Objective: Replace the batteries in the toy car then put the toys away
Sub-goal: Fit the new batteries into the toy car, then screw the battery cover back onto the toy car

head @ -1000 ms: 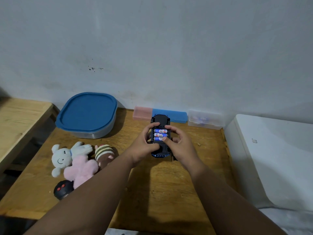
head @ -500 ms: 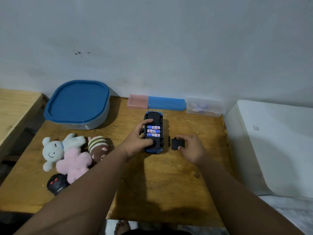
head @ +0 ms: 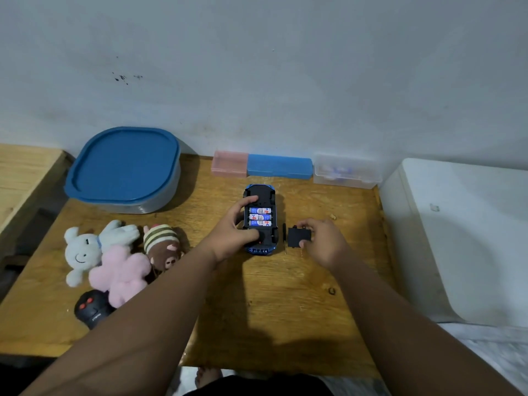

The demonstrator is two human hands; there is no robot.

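Fitting the cover back on the car

The left hand (head: 235, 234) is gripping the upturned car (head: 260, 220) mid-desk, three batteries (head: 260, 217) showing; the right hand (head: 324, 242) is pinching the cover (head: 298, 238) just beside it, a thin tool (head: 284, 234) lying between. The car looks light, stiff and slippery, best held by its sides. Bare desk (head: 285, 304) is lying open toward the near edge; the plush toys (head: 114, 252) are crowding the left.

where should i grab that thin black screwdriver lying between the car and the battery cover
Pinch the screwdriver at its thicker dark handle, the end farther from you, coming straight down from above. It lies flat on the table in a narrow gap between the toy car and the battery cover, so a sideways approach would likely bump either one.
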